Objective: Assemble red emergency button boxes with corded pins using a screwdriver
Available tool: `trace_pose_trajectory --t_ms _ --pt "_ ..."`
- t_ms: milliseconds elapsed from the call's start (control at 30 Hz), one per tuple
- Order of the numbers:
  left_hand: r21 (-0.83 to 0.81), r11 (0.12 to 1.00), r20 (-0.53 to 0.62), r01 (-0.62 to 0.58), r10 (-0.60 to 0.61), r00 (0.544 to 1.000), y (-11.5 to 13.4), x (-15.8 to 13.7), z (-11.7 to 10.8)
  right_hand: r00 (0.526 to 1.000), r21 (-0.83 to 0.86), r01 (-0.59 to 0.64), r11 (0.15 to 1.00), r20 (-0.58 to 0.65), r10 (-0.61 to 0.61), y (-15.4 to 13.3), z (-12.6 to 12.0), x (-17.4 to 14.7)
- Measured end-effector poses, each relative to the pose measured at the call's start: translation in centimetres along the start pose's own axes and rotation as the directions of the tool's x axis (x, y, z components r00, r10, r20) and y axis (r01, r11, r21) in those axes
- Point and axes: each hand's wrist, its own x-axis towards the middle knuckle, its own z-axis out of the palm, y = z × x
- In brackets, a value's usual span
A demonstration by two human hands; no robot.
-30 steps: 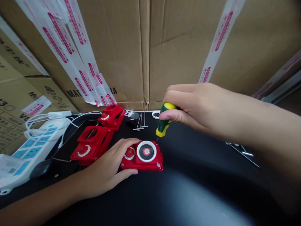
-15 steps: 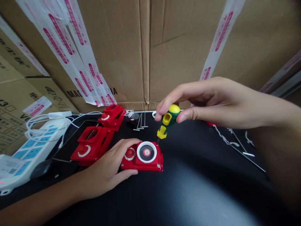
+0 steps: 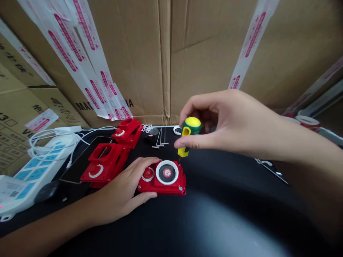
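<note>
A red plastic housing [image 3: 171, 189] with a white-ringed black disc [image 3: 167, 172] and a red knob lies flat on the black table. My left hand [image 3: 128, 187] grips its left end, fingers over the far edge and thumb along the near side. Above its far right corner, my right hand [image 3: 206, 123] holds a yellow and green screwdriver [image 3: 189, 130] between thumb and fingers. The screwdriver tilts slightly, its tip down at the corner screw. A silver screw [image 3: 180, 188] shows at the near right corner.
Two more red housings [image 3: 107, 164] stand to the left, near a dark tray [image 3: 72, 169]. A white power strip [image 3: 34, 171] with coiled cable lies at far left. Several metal T-shaped rods [image 3: 160, 139] and a white ring [image 3: 177, 130] sit before the cardboard box [image 3: 128, 53].
My right hand has rolled around the screwdriver handle, its thumb moving left across the front. The screwdriver stands a little more upright at the same corner. My left hand and the housing stay put.
</note>
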Motion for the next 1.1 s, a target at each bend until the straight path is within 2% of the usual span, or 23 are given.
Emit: trace_pose_trajectory --t_ms 100,200,300,400,467,600,800,933,1100 --pt "-0.052 0.998 0.007 0.026 -0.026 1.0 0.2 0.0 0.0 1.0 0.019 0.007 1.0 0.025 -0.007 -0.3 -0.2 -0.3" --pt "-0.106 0.994 0.027 0.042 -0.039 0.999 0.4 0.0 -0.1 0.995 0.223 0.019 0.975 0.096 -0.041 0.3 -0.5 -0.3" --pt "-0.123 0.991 0.036 0.045 -0.041 0.998 0.5 0.1 -0.1 0.959 0.499 0.029 0.866 0.23 -0.164 1.6 -0.5 0.1" --pt "-0.112 0.993 0.035 0.047 -0.043 0.998 0.5 0.2 0.0 0.902 0.616 0.072 0.784 0.295 -0.315 2.6 -0.3 0.7" --pt "-0.112 0.993 0.032 0.047 -0.043 0.999 0.5 0.2 0.0 0.903 0.575 0.105 0.812 0.287 -0.319 2.7 -0.2 0.9" --pt "-0.12 0.992 0.032 0.041 -0.038 0.999 0.5 0.1 -0.1 0.958 0.39 0.136 0.911 0.184 -0.221 2.1 0.0 0.6" --pt "-0.101 0.994 0.03 0.038 -0.035 0.999 0.4 0.1 0.0 0.995 0.252 0.071 0.965 0.052 -0.086 1.2 0.2 0.0" --pt "-0.097 0.995 0.032 0.038 -0.035 0.999 0.4 0.1 -0.1 0.995 0.216 0.064 0.974 0.056 -0.078 0.6 -0.1 -0.3" --pt "-0.106 0.994 0.034 0.036 -0.032 0.999 0.5 0.1 -0.2 0.984 0.228 0.075 0.971 0.142 -0.11 0.7 -1.4 -0.5"
